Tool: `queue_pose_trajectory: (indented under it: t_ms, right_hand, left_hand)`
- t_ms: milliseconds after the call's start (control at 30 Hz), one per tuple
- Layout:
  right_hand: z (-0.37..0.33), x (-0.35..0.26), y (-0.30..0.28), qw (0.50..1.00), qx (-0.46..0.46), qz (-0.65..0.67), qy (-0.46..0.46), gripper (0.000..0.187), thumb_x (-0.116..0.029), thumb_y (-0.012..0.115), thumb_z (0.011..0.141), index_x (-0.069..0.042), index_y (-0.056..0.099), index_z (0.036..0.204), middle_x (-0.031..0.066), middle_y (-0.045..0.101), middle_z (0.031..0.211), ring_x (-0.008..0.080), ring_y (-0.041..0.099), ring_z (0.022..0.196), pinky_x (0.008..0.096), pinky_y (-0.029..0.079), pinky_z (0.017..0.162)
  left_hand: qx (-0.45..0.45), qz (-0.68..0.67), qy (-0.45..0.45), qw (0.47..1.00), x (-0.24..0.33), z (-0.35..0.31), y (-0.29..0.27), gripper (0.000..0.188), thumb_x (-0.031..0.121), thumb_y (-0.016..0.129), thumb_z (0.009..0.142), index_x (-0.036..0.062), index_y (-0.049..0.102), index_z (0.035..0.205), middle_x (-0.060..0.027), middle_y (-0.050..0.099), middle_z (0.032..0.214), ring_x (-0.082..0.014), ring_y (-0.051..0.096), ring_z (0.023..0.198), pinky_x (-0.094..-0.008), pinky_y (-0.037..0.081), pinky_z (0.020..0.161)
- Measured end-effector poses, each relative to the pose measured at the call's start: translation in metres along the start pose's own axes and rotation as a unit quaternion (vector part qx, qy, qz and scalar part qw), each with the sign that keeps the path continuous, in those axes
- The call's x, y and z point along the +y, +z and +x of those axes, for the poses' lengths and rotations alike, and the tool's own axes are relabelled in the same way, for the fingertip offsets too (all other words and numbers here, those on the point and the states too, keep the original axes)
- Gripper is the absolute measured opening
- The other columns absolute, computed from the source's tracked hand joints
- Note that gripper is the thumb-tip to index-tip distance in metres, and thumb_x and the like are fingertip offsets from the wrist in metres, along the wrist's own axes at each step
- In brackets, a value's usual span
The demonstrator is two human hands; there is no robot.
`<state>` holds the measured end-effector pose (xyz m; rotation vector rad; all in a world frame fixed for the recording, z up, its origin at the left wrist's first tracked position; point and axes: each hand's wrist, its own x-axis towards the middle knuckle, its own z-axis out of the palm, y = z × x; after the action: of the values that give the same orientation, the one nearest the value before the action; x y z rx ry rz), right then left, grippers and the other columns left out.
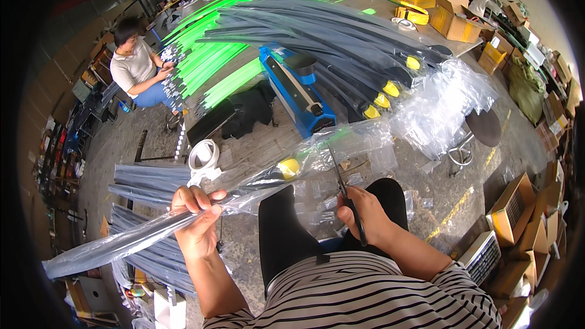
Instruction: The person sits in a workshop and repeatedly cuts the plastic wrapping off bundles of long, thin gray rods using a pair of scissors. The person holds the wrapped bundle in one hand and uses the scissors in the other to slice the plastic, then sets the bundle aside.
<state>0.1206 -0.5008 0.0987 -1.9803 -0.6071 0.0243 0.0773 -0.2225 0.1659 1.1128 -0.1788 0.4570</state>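
Across my lap runs a long dark strip in a clear plastic sleeve (pixel 131 236), with a yellow end piece (pixel 289 169) showing through the film. My left hand (pixel 198 216) is closed around this sleeved strip, left of the yellow end. Loose film stretches on to the right, toward a heap of clear plastic film (pixel 442 100). In my right hand (pixel 372 213) is a pair of black-handled scissors (pixel 338 170). Their blades point up and meet the loose film beyond the yellow end; whether they are cutting into it I cannot tell.
Ahead stands a blue bag sealer (pixel 283 88), beside many sleeved dark strips (pixel 317 24) and bright green strips (pixel 213 64). More sleeved strips (pixel 152 262) lie at the left, below a white tape roll (pixel 203 155). A seated co-worker (pixel 137 67) handles green strips. Cardboard boxes (pixel 515 207) line the right.
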Motion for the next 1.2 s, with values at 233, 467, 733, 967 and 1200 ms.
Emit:
queue_pose_trajectory:
  t_ms: [233, 467, 733, 967, 1200]
  right_hand:
    - [-0.0003, 0.0038, 0.0025, 1.000, 0.027, 0.003, -0.013, 0.043, -0.032, 0.058, 0.079, 0.004, 0.043, 0.059, 0.0201, 0.046, 0.061, 0.0394, 0.046, 0.057, 0.0406, 0.037, 0.051]
    - [-0.0018, 0.0004, 0.0023, 0.999, 0.030, 0.035, 0.020, 0.046, -0.033, 0.060, 0.078, 0.003, 0.042, 0.056, 0.0185, 0.043, 0.056, 0.0371, 0.043, 0.051, 0.0395, 0.036, 0.048]
    - [-0.0002, 0.0027, -0.0010, 1.000, 0.020, 0.017, -0.009, 0.060, -0.053, 0.052, 0.076, 0.005, 0.042, 0.064, 0.0219, 0.044, 0.065, 0.0400, 0.046, 0.060, 0.0404, 0.038, 0.054]
    - [0.0022, 0.0000, -0.0053, 1.000, 0.028, 0.009, -0.001, 0.055, -0.048, 0.056, 0.075, 0.004, 0.043, 0.063, 0.0201, 0.045, 0.062, 0.0391, 0.046, 0.058, 0.0396, 0.037, 0.052]
    - [0.0025, 0.0013, 0.0031, 0.998, 0.066, -0.001, -0.012, 0.046, -0.034, 0.059, 0.078, 0.002, 0.042, 0.055, 0.0169, 0.042, 0.054, 0.0349, 0.043, 0.050, 0.0379, 0.035, 0.047]
  left_hand:
    - [0.003, -0.004, -0.005, 1.000, -0.0004, -0.0006, -0.0002, 0.032, -0.017, 0.061, 0.063, 0.0074, 0.042, 0.071, -0.0039, 0.049, 0.072, -0.0232, 0.059, 0.079, -0.0374, 0.047, 0.082]
    - [0.004, -0.005, -0.001, 1.000, 0.0001, -0.0007, -0.0011, 0.032, -0.016, 0.061, 0.062, 0.0072, 0.041, 0.070, -0.0039, 0.048, 0.071, -0.0215, 0.058, 0.076, -0.0380, 0.047, 0.083]
    - [-0.009, -0.021, -0.014, 1.000, 0.0020, -0.0021, 0.0011, 0.032, -0.017, 0.062, 0.062, 0.0068, 0.041, 0.070, -0.0049, 0.050, 0.071, -0.0253, 0.060, 0.080, -0.0355, 0.050, 0.079]
    - [-0.020, -0.030, -0.021, 0.999, 0.0015, -0.0033, -0.0017, 0.032, -0.018, 0.061, 0.062, 0.0063, 0.042, 0.071, -0.0060, 0.050, 0.072, -0.0273, 0.060, 0.083, -0.0337, 0.051, 0.077]
    - [-0.014, -0.033, -0.031, 0.999, 0.0039, -0.0042, -0.0022, 0.032, -0.019, 0.060, 0.062, 0.0062, 0.042, 0.071, -0.0059, 0.050, 0.073, -0.0273, 0.060, 0.084, -0.0345, 0.051, 0.077]
